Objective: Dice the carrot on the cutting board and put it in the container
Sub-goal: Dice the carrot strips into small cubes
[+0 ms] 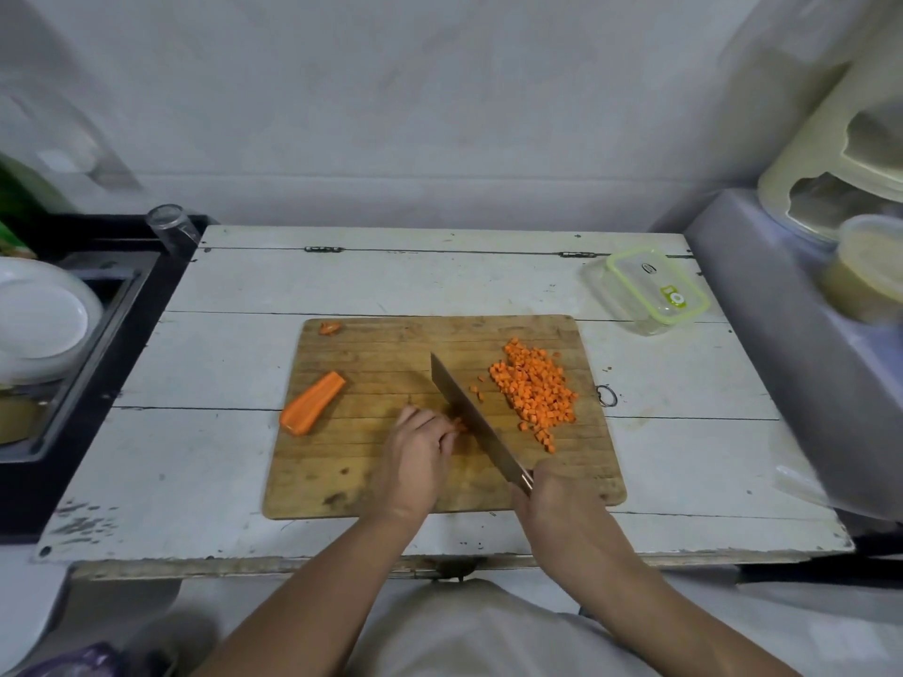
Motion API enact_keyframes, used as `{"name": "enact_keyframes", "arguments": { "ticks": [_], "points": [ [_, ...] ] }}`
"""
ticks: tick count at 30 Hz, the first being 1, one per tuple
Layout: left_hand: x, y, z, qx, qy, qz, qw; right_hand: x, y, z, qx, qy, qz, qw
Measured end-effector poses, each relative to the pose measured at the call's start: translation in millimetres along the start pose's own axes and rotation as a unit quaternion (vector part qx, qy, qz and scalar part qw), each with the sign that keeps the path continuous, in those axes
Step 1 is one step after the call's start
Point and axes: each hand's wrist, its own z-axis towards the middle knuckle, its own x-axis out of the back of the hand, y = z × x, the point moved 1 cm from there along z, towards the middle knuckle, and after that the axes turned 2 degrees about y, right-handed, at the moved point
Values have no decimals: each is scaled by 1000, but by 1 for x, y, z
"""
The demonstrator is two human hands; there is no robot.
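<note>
Left hand (420, 449) pins small orange carrot strips (458, 425) under curled fingertips; right hand (554, 495) grips the steel knife (469, 415). Uncut orange carrot half (312, 403) lies at 10 o'clock from the left hand.

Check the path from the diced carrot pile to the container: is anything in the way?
Nothing visible blocks it. The diced carrot pile lies on the cutting board, with bare tabletop up to the container at the far right. But the container's green-rimmed lid looks to be on it.
</note>
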Motion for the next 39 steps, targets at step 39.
{"name": "enact_keyframes", "arguments": {
  "ticks": [39],
  "points": [
    [14,-4,-11,-71,-2,-5,997,-4,-1,-8,1,-13,15,1000]
  ]
}}
